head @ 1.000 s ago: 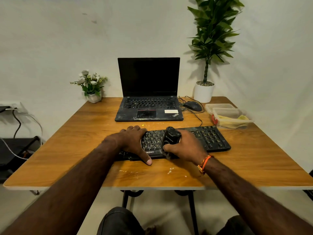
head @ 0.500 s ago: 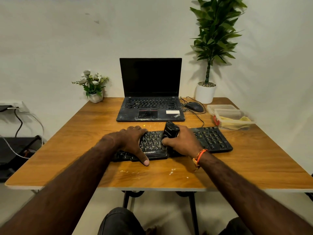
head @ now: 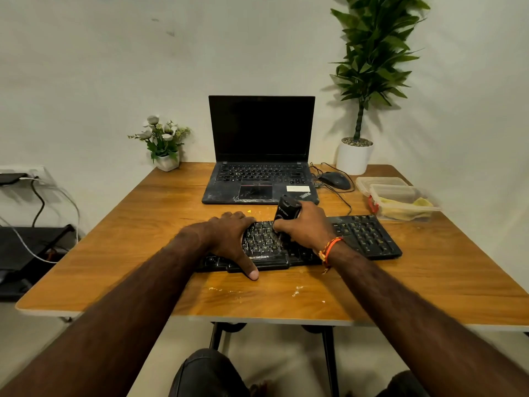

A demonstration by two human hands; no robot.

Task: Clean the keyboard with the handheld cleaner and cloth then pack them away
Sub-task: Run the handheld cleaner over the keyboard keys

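Observation:
A dusty black keyboard (head: 363, 236) lies across the wooden table (head: 143, 242) in front of me. My left hand (head: 229, 239) lies spread on the keyboard's left part, thumb over its front edge. My right hand (head: 307, 227) grips the black handheld cleaner (head: 286, 210), which stands tilted on the keys at the keyboard's middle. A yellow cloth (head: 412, 207) lies inside a clear plastic container (head: 400, 200) at the right.
An open black laptop (head: 260, 156) stands behind the keyboard, with a wired mouse (head: 335, 179) to its right. A small flower pot (head: 166, 144) and a tall potted plant (head: 357, 110) stand at the back. White crumbs (head: 296, 290) lie near the front edge.
My right hand has pushed the cleaner from the keyboard's front rows toward its back rows. My left hand has stayed in place on the keyboard.

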